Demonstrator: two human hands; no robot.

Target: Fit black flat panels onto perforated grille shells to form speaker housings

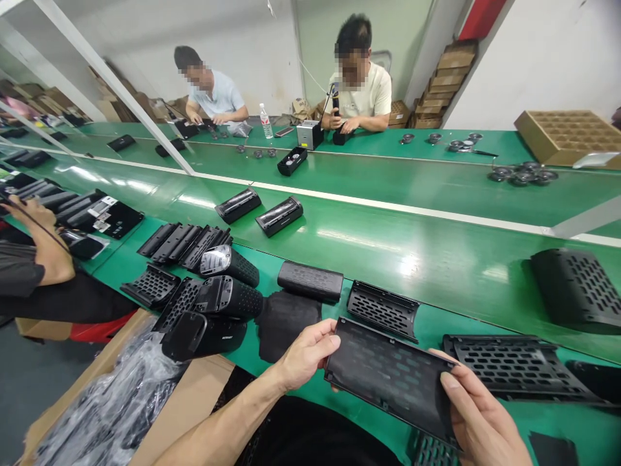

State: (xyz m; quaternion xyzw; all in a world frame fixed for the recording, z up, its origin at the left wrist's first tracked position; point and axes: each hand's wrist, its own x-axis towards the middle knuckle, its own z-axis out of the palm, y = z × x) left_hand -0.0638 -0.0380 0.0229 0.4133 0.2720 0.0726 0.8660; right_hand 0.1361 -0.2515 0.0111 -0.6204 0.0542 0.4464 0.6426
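Note:
A black perforated grille panel [388, 375] is held just above the near edge of the green bench. My left hand [303, 355] pinches its left end. My right hand [478, 421] grips its right edge, thumb on top. Behind the panel lie another perforated grille [383, 309] and a closed black casing [310, 281]. A flat grille [514, 367] rests to the right. To the left of my left hand sits a dark fabric piece [284, 322].
Three black speaker bodies [228, 296] and stacked grilles [184, 243] lie at left beside a cardboard box of bagged parts [111, 401]. A co-worker's arm [39, 249] is at far left. Two speakers [279, 215] ride the green belt. Two people sit across the belt. A curved grille [575, 288] sits at right.

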